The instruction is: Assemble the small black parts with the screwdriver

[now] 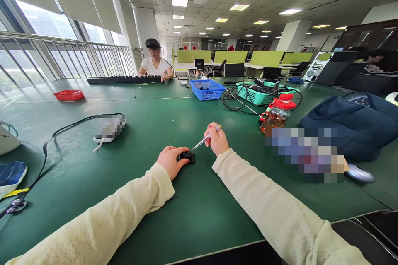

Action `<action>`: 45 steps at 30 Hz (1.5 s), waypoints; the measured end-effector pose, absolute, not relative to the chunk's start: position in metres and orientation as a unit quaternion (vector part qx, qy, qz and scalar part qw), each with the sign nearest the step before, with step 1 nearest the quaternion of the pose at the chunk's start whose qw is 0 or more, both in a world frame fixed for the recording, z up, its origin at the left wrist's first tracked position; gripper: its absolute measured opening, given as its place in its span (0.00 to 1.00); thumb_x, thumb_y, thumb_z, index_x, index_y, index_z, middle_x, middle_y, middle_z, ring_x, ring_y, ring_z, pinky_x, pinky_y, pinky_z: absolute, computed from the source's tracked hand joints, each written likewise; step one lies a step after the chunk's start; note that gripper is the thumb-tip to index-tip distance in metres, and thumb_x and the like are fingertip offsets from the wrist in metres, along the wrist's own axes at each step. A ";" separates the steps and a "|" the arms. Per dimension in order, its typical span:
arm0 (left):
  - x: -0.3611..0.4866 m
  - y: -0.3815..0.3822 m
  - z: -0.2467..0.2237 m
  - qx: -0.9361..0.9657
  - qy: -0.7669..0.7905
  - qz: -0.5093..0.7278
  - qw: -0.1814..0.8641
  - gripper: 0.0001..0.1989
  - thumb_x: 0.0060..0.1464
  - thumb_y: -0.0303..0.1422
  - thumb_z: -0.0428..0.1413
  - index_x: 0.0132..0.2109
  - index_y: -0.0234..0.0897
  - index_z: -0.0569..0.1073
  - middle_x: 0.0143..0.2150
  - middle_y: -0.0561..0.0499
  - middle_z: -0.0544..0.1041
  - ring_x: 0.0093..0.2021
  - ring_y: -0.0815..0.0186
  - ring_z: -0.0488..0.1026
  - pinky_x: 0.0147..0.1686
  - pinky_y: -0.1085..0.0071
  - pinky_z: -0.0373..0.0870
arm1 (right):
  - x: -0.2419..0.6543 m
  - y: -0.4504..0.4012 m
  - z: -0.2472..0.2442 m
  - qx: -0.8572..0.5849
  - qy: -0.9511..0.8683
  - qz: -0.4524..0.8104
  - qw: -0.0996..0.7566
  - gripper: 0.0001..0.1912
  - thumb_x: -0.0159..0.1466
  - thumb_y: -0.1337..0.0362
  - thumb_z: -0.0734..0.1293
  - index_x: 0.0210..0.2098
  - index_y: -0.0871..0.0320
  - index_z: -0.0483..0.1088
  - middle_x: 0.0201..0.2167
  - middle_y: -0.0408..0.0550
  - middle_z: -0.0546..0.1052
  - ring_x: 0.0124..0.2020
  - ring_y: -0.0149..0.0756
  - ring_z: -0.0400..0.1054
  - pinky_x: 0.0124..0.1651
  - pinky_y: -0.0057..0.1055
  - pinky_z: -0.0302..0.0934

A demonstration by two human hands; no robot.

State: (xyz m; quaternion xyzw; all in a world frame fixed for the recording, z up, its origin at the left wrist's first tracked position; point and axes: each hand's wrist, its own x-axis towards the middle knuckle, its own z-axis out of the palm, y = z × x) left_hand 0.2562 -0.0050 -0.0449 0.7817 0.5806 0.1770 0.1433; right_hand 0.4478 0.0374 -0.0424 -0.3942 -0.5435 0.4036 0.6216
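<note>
A small black boxy part [190,157] lies on the green tabletop [189,203]. My left hand [171,160] pinches it from the left side, thumb in front and fingers behind. In my right hand [217,138] is a slim screwdriver [202,141] with a clear handle, held at a slant. Its thin metal tip points down and left to the top of the black part. Whether the tip sits in a screw is too small to tell.
Beyond my hands stand a blue basket [207,90], a teal basket [256,95] with cables and a red-lidded bottle [276,114]. A navy bag [351,124] lies right. At left are a red tray [69,95] and a lanyard [46,149]. A person [155,64] sits across.
</note>
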 end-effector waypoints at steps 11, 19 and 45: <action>0.257 -0.005 -0.044 0.780 0.579 0.185 0.149 0.19 0.53 0.38 0.57 0.53 0.49 0.74 0.48 0.46 0.74 0.54 0.56 0.68 0.58 0.59 0.64 | 0.453 0.045 -0.041 -0.411 -0.494 0.518 0.565 0.14 0.60 0.58 0.61 0.20 0.55 0.57 0.11 0.34 0.59 0.11 0.24 0.55 0.16 0.23 0.49; 0.257 -0.004 -0.044 0.774 0.586 0.176 0.160 0.21 0.53 0.39 0.57 0.55 0.49 0.73 0.48 0.46 0.74 0.54 0.57 0.68 0.58 0.59 0.64 | 0.449 0.050 -0.049 -0.462 -0.406 0.590 0.524 0.18 0.60 0.55 0.64 0.19 0.55 0.57 0.09 0.37 0.60 0.08 0.24 0.51 0.11 0.23 0.42; 0.252 -0.005 -0.049 0.800 0.543 0.204 0.154 0.24 0.48 0.37 0.60 0.54 0.44 0.74 0.48 0.46 0.77 0.56 0.53 0.66 0.58 0.55 0.64 | 0.447 0.044 -0.045 -0.423 -0.378 0.587 0.578 0.21 0.60 0.50 0.65 0.20 0.56 0.57 0.06 0.30 0.50 0.09 0.20 0.38 0.14 0.22 0.35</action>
